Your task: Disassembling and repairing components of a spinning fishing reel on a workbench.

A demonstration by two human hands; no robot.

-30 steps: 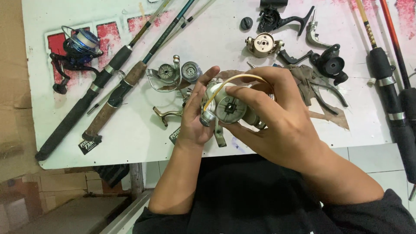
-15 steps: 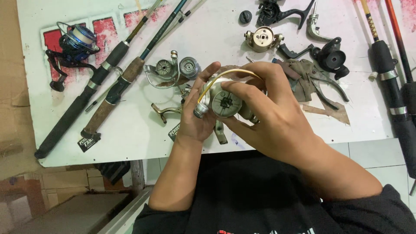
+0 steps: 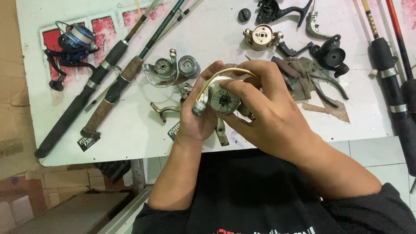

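Note:
Both hands hold a silver spinning-reel rotor (image 3: 222,99) with a gold bail wire over the front of a white table (image 3: 130,125). My left hand (image 3: 197,115) grips it from the left, thumb and fingers around its side. My right hand (image 3: 271,117) wraps it from the right and above, fingers across the top. The rotor's round end with a dark centre hole faces the camera. Just behind my hands lie another silver reel part (image 3: 160,69) and a round spool (image 3: 189,66).
Two fishing rods with black and cork handles (image 3: 104,93) lie diagonally at the left, by a blue spinning reel (image 3: 71,43). A gold reel body (image 3: 261,37), black reel parts (image 3: 329,56), a brown rag (image 3: 305,78) and more rods (image 3: 390,73) fill the right side.
The rotor has turned slightly in my hands, its round end now facing the camera more squarely. Both hands stay on it in nearly the same place.

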